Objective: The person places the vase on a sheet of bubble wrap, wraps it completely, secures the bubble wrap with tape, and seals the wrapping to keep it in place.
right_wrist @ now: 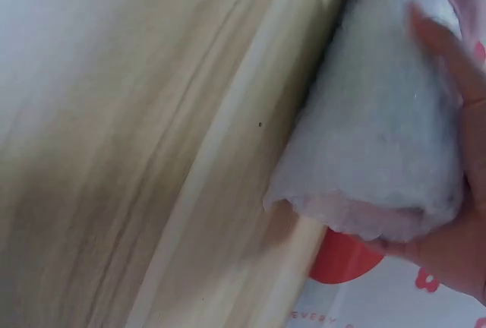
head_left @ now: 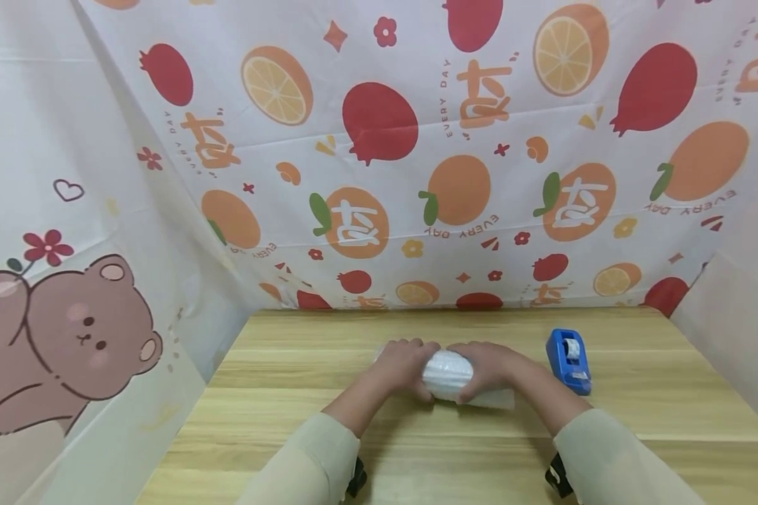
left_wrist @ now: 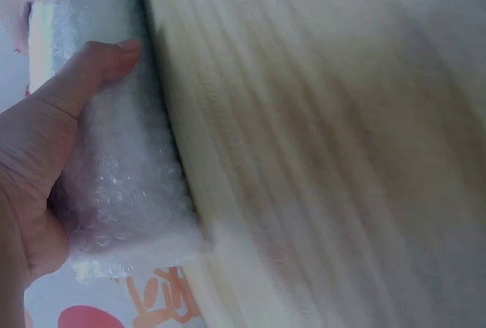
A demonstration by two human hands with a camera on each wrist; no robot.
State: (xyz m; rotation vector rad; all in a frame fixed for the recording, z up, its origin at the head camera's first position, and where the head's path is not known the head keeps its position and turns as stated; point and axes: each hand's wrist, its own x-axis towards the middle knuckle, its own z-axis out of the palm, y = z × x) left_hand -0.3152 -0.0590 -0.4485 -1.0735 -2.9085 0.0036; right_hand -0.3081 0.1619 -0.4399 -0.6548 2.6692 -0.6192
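Observation:
A roll of clear bubble wrap (head_left: 447,375) lies crosswise on the wooden table, in front of the person. My left hand (head_left: 406,366) grips its left part, with the thumb laid along the near side. From the other side my right hand (head_left: 489,367) holds the right part, thumb on the near face. In the left wrist view the bubble wrap (left_wrist: 129,168) shows its bumpy surface and one end past the hand. The right wrist view shows the bubble wrap's (right_wrist: 372,130) other end, loosely rolled with a flared edge. Whatever is inside the roll is hidden.
A blue tape dispenser (head_left: 568,361) with a roll of clear tape stands on the table to the right of the right hand. The wooden table (head_left: 278,421) reaches back to a fruit-printed cloth (head_left: 391,210). A cloth with a bear print (head_left: 88,330) hangs at left.

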